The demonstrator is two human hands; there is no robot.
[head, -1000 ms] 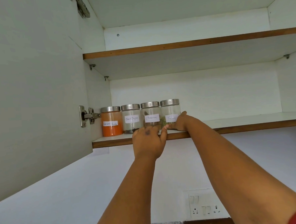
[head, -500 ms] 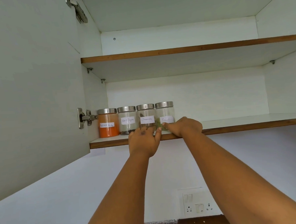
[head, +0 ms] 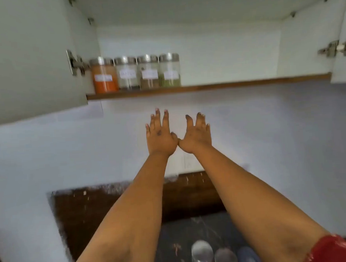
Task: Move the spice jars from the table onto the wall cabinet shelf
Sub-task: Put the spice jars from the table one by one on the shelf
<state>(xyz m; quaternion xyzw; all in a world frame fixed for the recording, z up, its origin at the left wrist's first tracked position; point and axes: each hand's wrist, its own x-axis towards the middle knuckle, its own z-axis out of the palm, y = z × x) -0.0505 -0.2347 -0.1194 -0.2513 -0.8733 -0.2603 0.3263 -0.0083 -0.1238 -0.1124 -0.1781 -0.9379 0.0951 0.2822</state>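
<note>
Nearest, at 6 o'clock: three jar lids point(head: 224, 255) in a row on the dark table point(head: 174, 247), seen from above, blurred; two silver, one bluish. Contents can't tell. Red sleeves point(head: 334, 248) at both lower corners.

Mid-frame: both forearms raised toward 12 o'clock, in front of the white wall point(head: 49, 157). Left hand point(head: 160, 135) w/ fingers straight, slightly spread, holding nothing. Right hand point(head: 196, 135) same: fingers straight and slightly fanned, holding nothing. Thumb bases touching or nearly so; can't tell which. Both hands well below the shelf edge, apart from the jars.

Farther, at 11 o'clock: four spice jars point(head: 136, 72) upright on the lower cabinet shelf point(head: 226, 86), in a row, side by side, touching or nearly so, at the shelf's left end, next to the left cabinet wall. All w/ silver lids and white labels; text blurred, unreadable. Left to right: orange powder, dark grains at the bottom, brown contents, green contents. Rest of shelf to 2 o'clock bare white.

Cabinet doors open: left door point(head: 28, 58) at 9–10 o'clock w/ metal hinge point(head: 75, 62); right door at 2 o'clock w/ hinge point(head: 336, 48). Underside of upper shelf at 12 o'clock.
</note>
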